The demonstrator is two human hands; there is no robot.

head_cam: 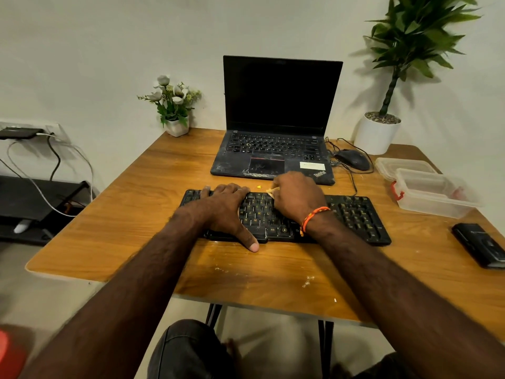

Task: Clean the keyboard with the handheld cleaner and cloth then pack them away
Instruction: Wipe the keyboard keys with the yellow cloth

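On black plastic keyboard (355, 214): left hand (224, 206) spread flat, steadying; right hand (296, 196) pinches small beige cloth (271, 191), wiping; packing into clear plastic box (437, 198) remains.

Right hand (296, 196) grips the cloth (272, 191) on the keyboard (355, 217); left hand (224, 209) lies just left. Laptop (273, 149) sits behind the grip; container (434, 192) well right.

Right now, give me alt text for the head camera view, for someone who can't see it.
Two bare hands work on a black keyboard on a wooden desk: the left hand lies flat across its left side while the right hand grips a pale cloth against the keys. Behind sits an open, dusty laptop; clear plastic containers stand to the right.
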